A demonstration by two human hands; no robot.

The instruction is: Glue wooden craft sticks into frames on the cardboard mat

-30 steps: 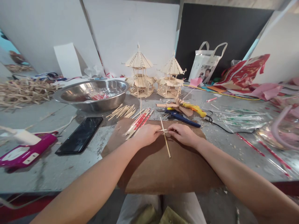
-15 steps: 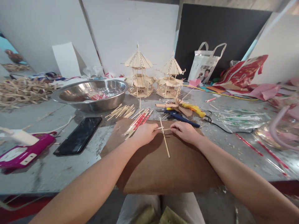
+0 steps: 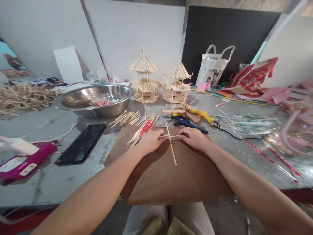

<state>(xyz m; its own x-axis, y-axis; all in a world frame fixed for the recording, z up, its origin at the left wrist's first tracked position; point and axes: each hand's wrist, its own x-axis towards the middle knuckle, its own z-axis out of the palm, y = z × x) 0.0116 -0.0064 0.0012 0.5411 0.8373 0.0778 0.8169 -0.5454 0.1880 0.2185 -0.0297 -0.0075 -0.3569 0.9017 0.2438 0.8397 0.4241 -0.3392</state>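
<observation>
A long wooden stick (image 3: 171, 148) lies on a brown cardboard sheet (image 3: 168, 176), running away from me. A short thin stick (image 3: 171, 136) crosses it near its far end. My left hand (image 3: 149, 141) pinches the short stick's left end. My right hand (image 3: 194, 137) pinches its right end. Both hands rest on the cardboard, fingers closed. A bundle of chopsticks in red and white wrappers (image 3: 143, 128) lies just left of my left hand.
Two stick pagoda models (image 3: 144, 78) (image 3: 177, 81) stand at the back. A steel bowl (image 3: 94, 99), a black phone (image 3: 80, 143), a magenta device (image 3: 23, 160), loose sticks (image 3: 126, 117), a yellow and blue glue gun (image 3: 193, 118) with cord, bags and wrappers surround the cardboard.
My hands have drawn slightly apart along the short stick, so more of it shows between them. The view has shifted a little; the long stick stays in place.
</observation>
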